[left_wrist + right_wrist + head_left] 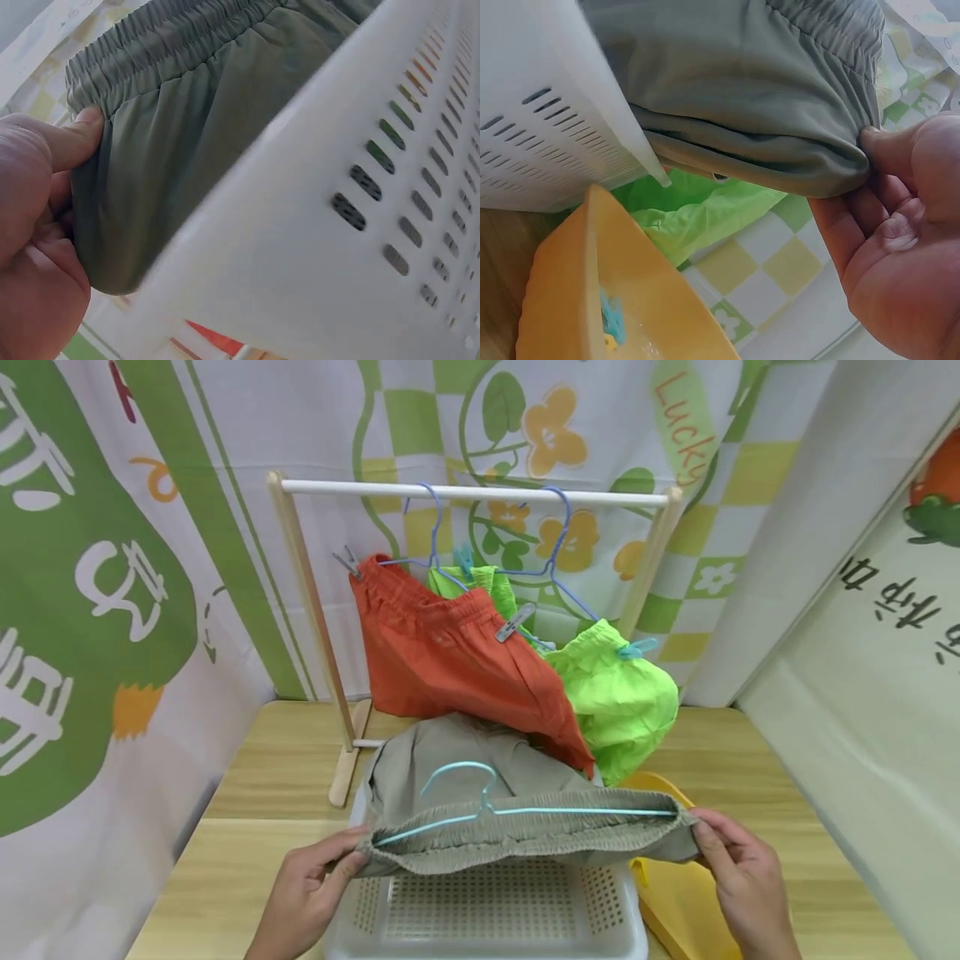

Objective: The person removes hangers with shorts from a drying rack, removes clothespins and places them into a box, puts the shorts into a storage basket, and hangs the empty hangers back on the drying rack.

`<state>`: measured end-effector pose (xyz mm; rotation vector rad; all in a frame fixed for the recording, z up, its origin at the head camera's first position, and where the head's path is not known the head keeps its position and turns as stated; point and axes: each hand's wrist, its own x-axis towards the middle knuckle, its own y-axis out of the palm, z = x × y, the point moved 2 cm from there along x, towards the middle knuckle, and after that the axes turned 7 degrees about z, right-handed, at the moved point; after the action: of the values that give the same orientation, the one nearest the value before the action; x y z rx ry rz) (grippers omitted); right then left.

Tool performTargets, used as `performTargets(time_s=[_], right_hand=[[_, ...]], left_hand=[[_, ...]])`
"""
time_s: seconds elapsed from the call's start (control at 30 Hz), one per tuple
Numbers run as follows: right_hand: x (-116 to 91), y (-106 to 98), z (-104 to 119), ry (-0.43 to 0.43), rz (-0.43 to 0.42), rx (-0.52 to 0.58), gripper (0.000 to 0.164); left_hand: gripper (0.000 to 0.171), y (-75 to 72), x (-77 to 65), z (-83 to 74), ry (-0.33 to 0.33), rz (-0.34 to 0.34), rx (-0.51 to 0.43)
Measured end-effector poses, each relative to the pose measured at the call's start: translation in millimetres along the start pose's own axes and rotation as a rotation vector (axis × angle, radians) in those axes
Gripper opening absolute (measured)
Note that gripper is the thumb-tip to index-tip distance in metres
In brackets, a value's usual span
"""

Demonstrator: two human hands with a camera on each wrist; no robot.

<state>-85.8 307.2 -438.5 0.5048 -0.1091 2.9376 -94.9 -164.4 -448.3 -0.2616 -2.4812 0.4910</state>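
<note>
A pair of grey-green shorts (450, 760) is stretched by its elastic waistband above a white plastic basket (502, 906). Inside the waistband lies a light-blue wire hanger (487, 802), its hook pointing up and away. My left hand (309, 885) pinches the left end of the waistband between thumb and fingers. At the opposite end, my right hand (742, 877) pinches the other corner. Both wrist views show the thumb (75, 139) on the gathered cloth, with the fingers partly hidden behind it. The shorts' lower part drapes toward the back of the basket.
A wooden rack (472, 491) stands behind, bearing orange-red shorts (450, 635) and bright green shorts (618, 693) on blue hangers. Grey clothespins (516, 622) and turquoise clothespins (637, 648) hold them. Right of the basket sits a yellow container (660, 285) with a turquoise clothespin (612, 316) inside.
</note>
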Motion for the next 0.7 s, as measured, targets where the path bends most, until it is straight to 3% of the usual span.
performTargets(time_s=[0.23, 0.47, 0.7], right_hand=[[1, 1, -1, 0.009, -0.012, 0.067, 0.021], [4, 5, 0, -0.001, 0.003, 0.142, 0.025], [6, 5, -2, -0.013, 0.024, 0.152, 0.029]], left_hand=[[0.032, 5.3, 3.3, 8.3, 0.008, 0.019, -0.188], [0.028, 8.0, 2.0, 10.7, -0.032, -0.087, -0.159], [0.025, 12.5, 3.4, 10.6, -0.074, -0.146, -0.124]])
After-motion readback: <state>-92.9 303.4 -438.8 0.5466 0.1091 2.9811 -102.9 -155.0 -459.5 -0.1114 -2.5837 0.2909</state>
